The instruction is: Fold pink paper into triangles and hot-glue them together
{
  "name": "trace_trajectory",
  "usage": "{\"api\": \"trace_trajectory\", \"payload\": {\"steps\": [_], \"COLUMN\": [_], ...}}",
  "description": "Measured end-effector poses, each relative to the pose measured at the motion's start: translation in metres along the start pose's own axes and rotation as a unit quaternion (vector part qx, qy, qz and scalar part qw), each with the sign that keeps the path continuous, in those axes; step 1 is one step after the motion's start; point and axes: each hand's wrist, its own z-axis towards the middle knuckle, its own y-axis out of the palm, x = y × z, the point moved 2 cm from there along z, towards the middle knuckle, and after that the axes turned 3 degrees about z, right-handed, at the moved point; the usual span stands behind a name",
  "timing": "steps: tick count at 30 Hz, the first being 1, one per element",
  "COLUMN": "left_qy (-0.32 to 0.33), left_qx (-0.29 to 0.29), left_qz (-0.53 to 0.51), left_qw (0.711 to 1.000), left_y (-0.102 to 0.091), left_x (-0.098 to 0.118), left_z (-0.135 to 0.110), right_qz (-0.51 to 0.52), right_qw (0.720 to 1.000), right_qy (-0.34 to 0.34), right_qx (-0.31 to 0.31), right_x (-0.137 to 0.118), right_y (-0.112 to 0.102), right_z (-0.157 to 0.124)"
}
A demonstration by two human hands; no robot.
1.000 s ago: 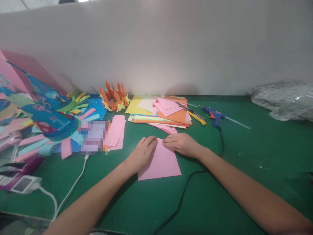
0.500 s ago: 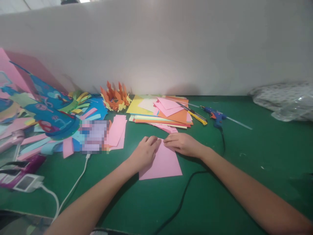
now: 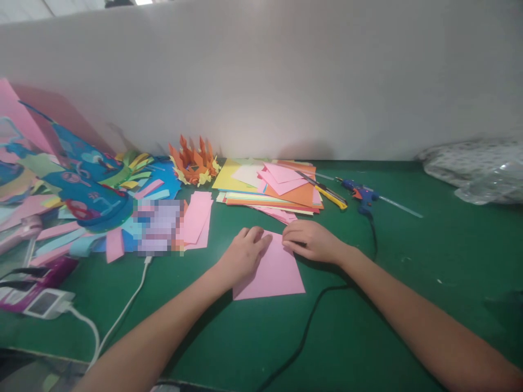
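Surface: a green surface (image 3: 429, 256) runs up to a pale wall (image 3: 286, 81) at the back.
Far side: a stack of coloured paper (image 3: 269, 190) lies just beyond the hands, its nearest pink sheets close to the right hand's fingers.
Tools: a yellow utility knife (image 3: 329, 196) rests at the stack's right edge; a blue glue gun (image 3: 359, 194) lies just beside it.
Cable: the gun's black cable (image 3: 310, 321) curves back under the right forearm and passes near the pink sheet's right corner.
Left clutter: an orange spiky paper piece (image 3: 194, 160), loose pink strips (image 3: 196, 218) and a blue paper craft (image 3: 90, 185) crowd the left; a white cable (image 3: 122, 310) runs towards the near edge.
Right: a crumpled plastic bag (image 3: 474, 169) sits well apart.
Pink sheet: the pink sheet (image 3: 278, 272) lies flat on the surface, between the two forearms.
Left hand: the left hand (image 3: 243, 253) rests palm down on the sheet's left part, fingers loosely curved, gripping nothing.
Right hand: the right hand (image 3: 312, 239) has its fingers bent onto the sheet's far right edge; whether it pinches the paper cannot be told.
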Motion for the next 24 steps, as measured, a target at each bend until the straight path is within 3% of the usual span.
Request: {"api": "trace_trajectory", "payload": {"steps": [4, 9, 24], "left_qy": [-0.013, -0.016, -0.02], "left_qx": [0.021, 0.049, 0.054], "left_qz": [-0.01, -0.026, -0.034], "left_qw": [1.0, 0.998, 0.998], "left_y": [0.002, 0.008, 0.014], "left_x": [0.0, 0.0, -0.002], "left_z": [0.0, -0.003, -0.004], "right_qz": [-0.019, -0.07, -0.086], "right_qw": [0.999, 0.996, 0.994], "right_qy": [0.035, 0.054, 0.06], "right_qx": [0.023, -0.012, -0.02], "right_x": [0.0, 0.0, 0.003], "right_y": [0.013, 0.025, 0.029], "right_z": [0.006, 0.013, 0.013]}}
